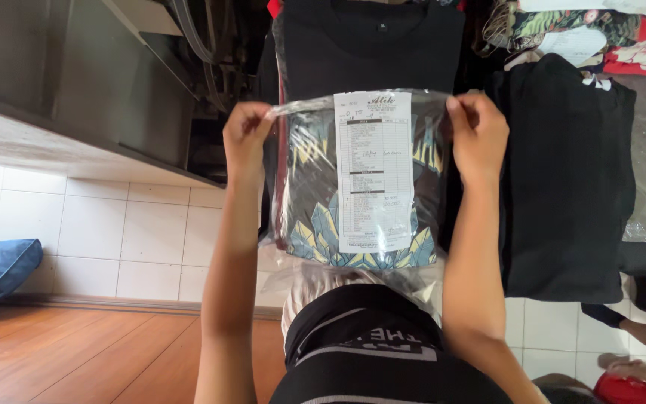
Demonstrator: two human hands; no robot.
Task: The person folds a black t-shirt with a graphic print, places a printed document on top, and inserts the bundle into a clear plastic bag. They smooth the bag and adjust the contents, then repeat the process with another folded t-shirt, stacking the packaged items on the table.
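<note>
The left hand (pixel 247 131) and the right hand (pixel 478 135) each pinch a top corner of a clear plastic bag (pixel 360 183). A folded printed shirt (pixel 315 217) and a white paper slip (pixel 374 170) sit inside. The bag hangs above the person's lap.

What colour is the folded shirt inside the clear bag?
Dark shirt with a blue-yellow print, head view.

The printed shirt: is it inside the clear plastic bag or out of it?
Inside. The printed shirt lies folded within the clear plastic bag, a paper slip over it; left hand and right hand pinch the bag's top corners.
</note>
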